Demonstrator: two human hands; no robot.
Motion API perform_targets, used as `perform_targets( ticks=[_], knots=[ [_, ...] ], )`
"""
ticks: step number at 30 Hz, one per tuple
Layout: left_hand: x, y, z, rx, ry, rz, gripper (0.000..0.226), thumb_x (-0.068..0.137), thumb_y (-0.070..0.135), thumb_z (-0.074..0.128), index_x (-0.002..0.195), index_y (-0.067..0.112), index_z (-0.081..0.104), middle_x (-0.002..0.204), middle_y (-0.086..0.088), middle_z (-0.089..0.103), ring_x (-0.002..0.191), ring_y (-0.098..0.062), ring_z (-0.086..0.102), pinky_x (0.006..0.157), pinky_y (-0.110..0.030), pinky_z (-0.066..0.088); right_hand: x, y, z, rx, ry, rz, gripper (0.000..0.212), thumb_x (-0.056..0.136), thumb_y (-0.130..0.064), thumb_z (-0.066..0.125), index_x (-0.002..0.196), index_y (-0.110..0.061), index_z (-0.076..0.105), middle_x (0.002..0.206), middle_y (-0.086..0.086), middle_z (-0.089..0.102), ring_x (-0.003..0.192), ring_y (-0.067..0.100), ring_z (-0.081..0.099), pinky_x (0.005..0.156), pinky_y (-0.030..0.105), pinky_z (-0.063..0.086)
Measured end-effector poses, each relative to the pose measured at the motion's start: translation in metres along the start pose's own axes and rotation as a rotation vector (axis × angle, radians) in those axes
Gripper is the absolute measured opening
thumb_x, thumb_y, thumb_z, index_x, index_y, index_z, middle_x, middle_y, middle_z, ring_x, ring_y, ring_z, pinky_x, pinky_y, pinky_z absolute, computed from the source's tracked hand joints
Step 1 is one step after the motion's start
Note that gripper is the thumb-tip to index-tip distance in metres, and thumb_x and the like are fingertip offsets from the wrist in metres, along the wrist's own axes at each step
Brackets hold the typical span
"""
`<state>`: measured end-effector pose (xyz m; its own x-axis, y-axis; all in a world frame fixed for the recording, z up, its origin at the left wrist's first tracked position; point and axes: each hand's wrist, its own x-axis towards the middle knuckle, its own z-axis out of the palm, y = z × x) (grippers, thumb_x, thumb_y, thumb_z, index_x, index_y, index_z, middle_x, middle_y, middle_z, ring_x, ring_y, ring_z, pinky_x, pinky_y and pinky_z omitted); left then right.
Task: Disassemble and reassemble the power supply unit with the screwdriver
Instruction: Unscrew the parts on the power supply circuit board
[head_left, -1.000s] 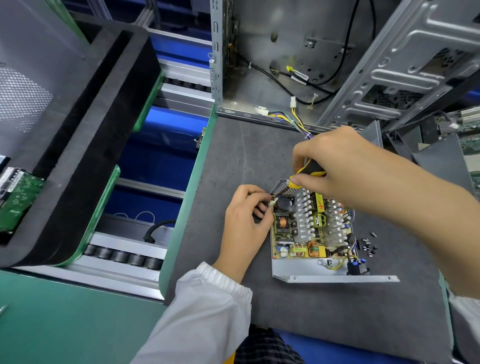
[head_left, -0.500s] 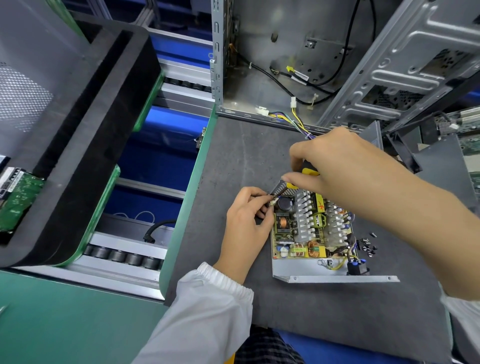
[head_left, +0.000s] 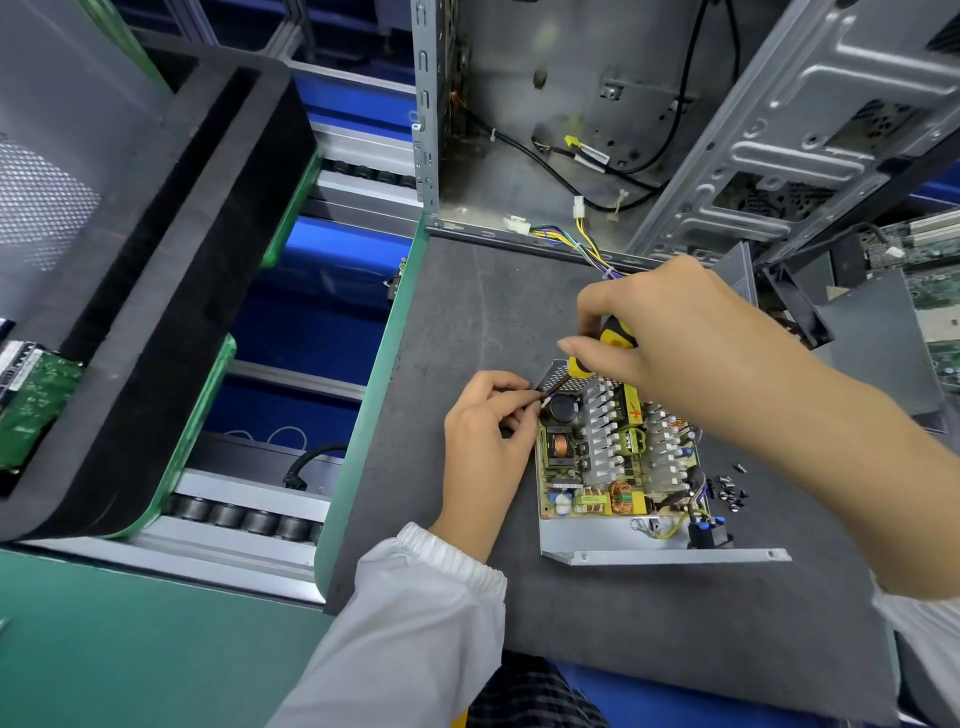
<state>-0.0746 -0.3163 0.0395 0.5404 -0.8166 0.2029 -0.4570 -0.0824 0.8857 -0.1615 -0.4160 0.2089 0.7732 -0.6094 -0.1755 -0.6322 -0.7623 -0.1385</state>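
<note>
The right hand (head_left: 670, 338) grips the yellow-and-black screwdriver (head_left: 608, 345), covering most of its handle and the far edge of the power supply unit (head_left: 618, 462), which lies open on the grey mat (head_left: 467, 312) beneath and between both hands. The left hand (head_left: 485, 431), at the unit's near-left corner, pinches something too small to identify. Board labels are unreadable; loose screws (head_left: 730, 488) lie under the right forearm.

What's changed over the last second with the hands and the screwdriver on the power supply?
Little moved. The right hand shifted its fingers round the yellow-and-black screwdriver handle, as if turning it, thumb now stretched toward the left; grip kept. The left hand still pinches at the tip by the power supply unit corner. Unit and loose screws stayed put.
</note>
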Motion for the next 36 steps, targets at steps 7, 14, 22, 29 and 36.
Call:
perform_targets(
  ticks=[7,14,22,29,36],
  knots=[
    [-0.0002,-0.0002,0.0001,0.002,-0.023,-0.012,0.014,0.084,-0.003,0.071,0.096,0.001,0.077,0.099,-0.006,0.064,0.082,-0.008,0.058,0.072,-0.006,0.045,-0.0007,-0.0004,0.002,-0.013,0.008,-0.018,0.022,0.092,-0.04,0.054,0.086,-0.019,0.059,0.055,-0.008,0.037,0.067,0.025,0.049,0.059,0.032,0.041],
    [-0.0013,-0.0004,-0.0018,-0.006,-0.016,-0.023,0.014,0.083,-0.003,0.072,0.096,0.0,0.077,0.1,-0.007,0.064,0.081,-0.01,0.058,0.073,-0.006,0.045,-0.0009,-0.004,0.0032,-0.051,-0.027,-0.037,0.022,0.093,-0.041,0.052,0.09,-0.02,0.057,0.059,-0.008,0.036,0.071,0.023,0.048,0.067,0.037,0.048],
    [-0.0005,-0.0007,-0.002,-0.042,-0.014,-0.031,0.012,0.083,-0.003,0.072,0.094,-0.001,0.076,0.099,-0.007,0.063,0.078,-0.011,0.06,0.071,-0.009,0.049,0.0014,-0.0075,0.0021,-0.086,-0.08,-0.015,0.022,0.094,-0.042,0.05,0.092,-0.02,0.055,0.067,-0.001,0.041,0.082,0.031,0.057,0.07,0.039,0.05],
    [-0.0008,0.0011,-0.0022,-0.051,-0.02,-0.034,0.013,0.083,-0.005,0.071,0.094,-0.001,0.076,0.1,-0.007,0.063,0.077,-0.012,0.059,0.072,-0.01,0.048,-0.0032,-0.0065,0.0005,-0.061,-0.074,-0.032,0.02,0.092,-0.043,0.052,0.085,-0.024,0.048,0.068,-0.004,0.042,0.079,0.027,0.055,0.069,0.039,0.05],
    [-0.0007,0.002,-0.0014,-0.056,-0.026,-0.038,0.014,0.082,-0.006,0.071,0.094,-0.001,0.076,0.1,-0.008,0.063,0.074,-0.013,0.058,0.073,-0.015,0.051,-0.008,-0.0042,0.0008,-0.136,-0.111,-0.056,0.018,0.093,-0.038,0.053,0.104,-0.025,0.058,0.091,-0.003,0.049,0.095,0.023,0.056,0.069,0.028,0.039]
  ],
)
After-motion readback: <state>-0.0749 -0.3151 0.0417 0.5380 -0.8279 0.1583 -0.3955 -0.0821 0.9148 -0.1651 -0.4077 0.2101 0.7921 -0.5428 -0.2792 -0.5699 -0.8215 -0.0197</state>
